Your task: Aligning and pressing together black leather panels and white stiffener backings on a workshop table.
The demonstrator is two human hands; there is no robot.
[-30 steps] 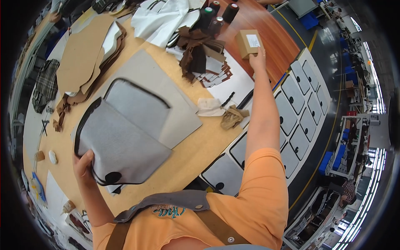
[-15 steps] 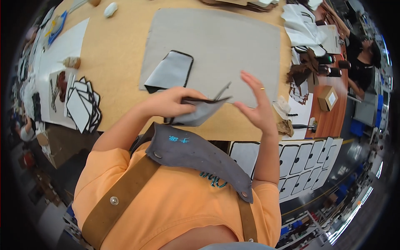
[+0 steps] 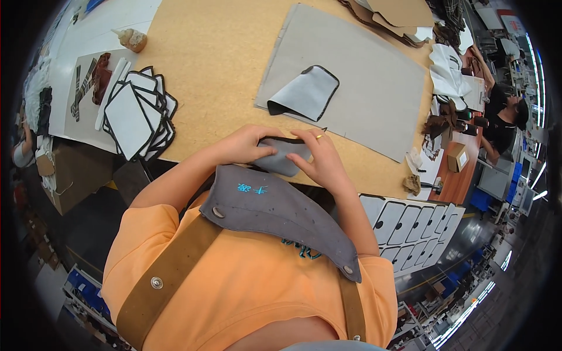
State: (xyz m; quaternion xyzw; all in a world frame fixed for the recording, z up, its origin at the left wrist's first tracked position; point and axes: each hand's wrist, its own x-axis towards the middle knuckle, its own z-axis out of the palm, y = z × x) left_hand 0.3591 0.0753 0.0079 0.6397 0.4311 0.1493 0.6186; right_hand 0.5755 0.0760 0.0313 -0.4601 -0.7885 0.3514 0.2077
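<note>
A grey fabric piece with a dark edge (image 3: 280, 163) is held between my two hands near the table's front edge, in front of my body. My left hand (image 3: 249, 145) has its left end, with the thumb on the near face and fingers behind. At the right end, my right hand (image 3: 323, 159) pinches the piece, thumb bent over the front. A small dark tip (image 3: 325, 129) juts out beside the right fingers; its kind I cannot tell. Beyond my hands, a second grey piece with black edging (image 3: 309, 93) lies curled on a grey mat (image 3: 363, 88).
A pile of white, black-edged panels (image 3: 133, 120) lies left on the table (image 3: 199, 76). Behind it stands a squeeze bottle (image 3: 133, 40). Right are a small cardboard box (image 3: 458, 157), dark bottles and a co-worker (image 3: 502, 120). A board of black-outlined white panels (image 3: 410, 225) sits lower right.
My right hand has come in from open and apart to grip the piece's right end. The thin pointed thing above the piece is now mostly hidden. My view has turned left.
</note>
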